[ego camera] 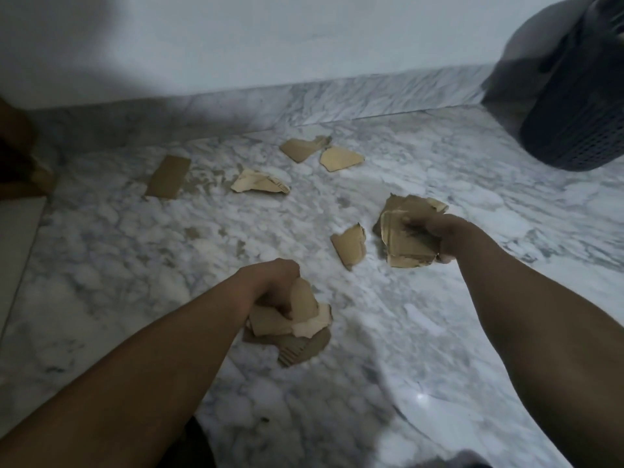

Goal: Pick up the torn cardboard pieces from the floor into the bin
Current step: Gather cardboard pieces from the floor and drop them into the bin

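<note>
Torn brown cardboard pieces lie scattered on a white marble floor (135,258). My left hand (275,287) is shut on a bunch of pieces (297,320) low at the centre. My right hand (439,236) is shut on a stack of pieces (401,238) to the right. One loose piece (349,246) lies between the hands. Farther off lie a printed piece (258,184), a flat rectangular strip (169,177) and two pieces (304,148) (341,158) near the wall. A dark perforated bin (574,106) stands at the upper right.
A white wall with a marble skirting (304,99) runs along the back. A brown object (20,153) sits at the left edge, partly out of view. Shadow covers the upper left.
</note>
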Demonstrator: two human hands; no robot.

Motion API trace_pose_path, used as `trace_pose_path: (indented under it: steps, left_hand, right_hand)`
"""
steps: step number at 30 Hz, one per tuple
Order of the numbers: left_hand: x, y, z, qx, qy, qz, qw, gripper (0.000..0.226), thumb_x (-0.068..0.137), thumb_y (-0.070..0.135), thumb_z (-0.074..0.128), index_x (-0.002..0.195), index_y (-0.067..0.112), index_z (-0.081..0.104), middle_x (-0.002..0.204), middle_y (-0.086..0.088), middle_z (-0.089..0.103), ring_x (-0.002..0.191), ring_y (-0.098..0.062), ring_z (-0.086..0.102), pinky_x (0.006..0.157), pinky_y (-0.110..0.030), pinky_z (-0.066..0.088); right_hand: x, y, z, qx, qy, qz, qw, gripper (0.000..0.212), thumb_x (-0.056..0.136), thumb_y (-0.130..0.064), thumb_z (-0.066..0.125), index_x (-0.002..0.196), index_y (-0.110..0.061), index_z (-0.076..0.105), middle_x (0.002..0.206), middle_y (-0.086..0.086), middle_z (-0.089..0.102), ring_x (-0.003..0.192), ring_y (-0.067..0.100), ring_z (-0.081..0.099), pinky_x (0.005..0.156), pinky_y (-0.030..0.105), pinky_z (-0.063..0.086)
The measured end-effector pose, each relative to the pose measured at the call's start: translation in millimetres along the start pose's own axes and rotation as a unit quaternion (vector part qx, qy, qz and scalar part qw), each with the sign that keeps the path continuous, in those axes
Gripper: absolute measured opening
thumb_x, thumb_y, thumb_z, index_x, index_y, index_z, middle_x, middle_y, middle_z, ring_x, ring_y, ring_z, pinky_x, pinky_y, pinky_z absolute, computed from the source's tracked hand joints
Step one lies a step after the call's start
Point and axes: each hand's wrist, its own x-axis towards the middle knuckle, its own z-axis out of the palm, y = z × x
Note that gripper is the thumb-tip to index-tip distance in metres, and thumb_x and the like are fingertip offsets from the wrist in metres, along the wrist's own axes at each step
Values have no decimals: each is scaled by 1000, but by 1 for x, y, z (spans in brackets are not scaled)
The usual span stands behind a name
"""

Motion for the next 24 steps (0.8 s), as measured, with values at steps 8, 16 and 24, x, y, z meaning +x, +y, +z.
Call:
trace_pose_path:
  steps: [8, 16, 24]
  left_hand:
    - [-4, -33, -15, -84, 92, -60, 990, 62, 76, 42, 82, 122, 11, 56, 123, -11, 56, 100, -25, 56, 79, -32, 49]
    - [17, -84, -88, 4, 194, -89, 977, 76, 77, 53, 77, 135, 10, 52, 164, -2, -4, 149, -33, 3, 117, -53, 22]
    - [58, -91, -126, -7, 149, -68, 987, 99, 74, 54, 79, 149, 11, 32, 155, -11, 31, 136, -33, 40, 107, -42, 40]
  right_hand:
    - [1, -22, 75, -198, -37, -45, 978, 65, 61, -40, 92, 113, -9, 68, 111, 12, 71, 101, 31, 68, 87, 44, 57]
    - [10, -5, 144, -340, 29, -179, 923, 49, 68, -38, 79, 110, -19, 63, 108, 3, 65, 94, 22, 63, 85, 40, 57]
    - [20, -17, 132, -296, 113, -263, 911, 49, 68, -41, 79, 108, -22, 58, 101, 0, 65, 81, 16, 57, 61, 29, 45]
